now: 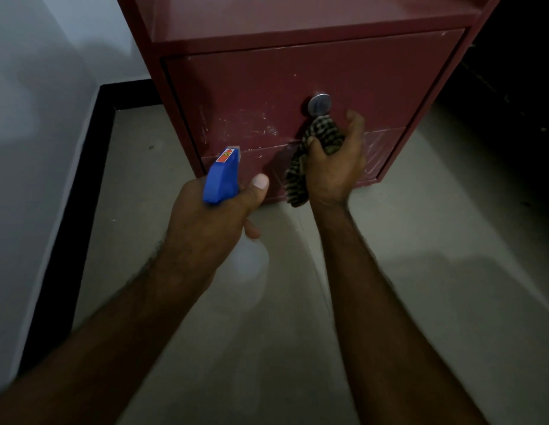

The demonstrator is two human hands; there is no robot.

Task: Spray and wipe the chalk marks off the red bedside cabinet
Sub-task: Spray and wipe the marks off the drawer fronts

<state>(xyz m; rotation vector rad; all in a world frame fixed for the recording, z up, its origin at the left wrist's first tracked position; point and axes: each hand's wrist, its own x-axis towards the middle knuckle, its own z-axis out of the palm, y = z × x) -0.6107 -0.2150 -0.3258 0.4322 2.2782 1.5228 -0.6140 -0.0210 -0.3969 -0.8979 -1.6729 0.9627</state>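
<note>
The red bedside cabinet (pixel 297 78) stands in front of me with two drawer fronts and a round metal knob (pixel 319 105). White chalk marks (pixel 255 127) streak the lower left of the upper drawer. My left hand (pixel 212 222) grips a spray bottle (pixel 222 176) with a blue trigger head and pale body, nozzle aimed at the drawer fronts. My right hand (pixel 337 167) clutches a black-and-cream striped cloth (pixel 316 148) just below the knob, close to the drawer face; part of the cloth hangs down.
A pale tiled floor (pixel 420 271) spreads around the cabinet. A white wall (pixel 37 118) with a black skirting board (pixel 80 210) runs along the left. A dark area lies to the right of the cabinet.
</note>
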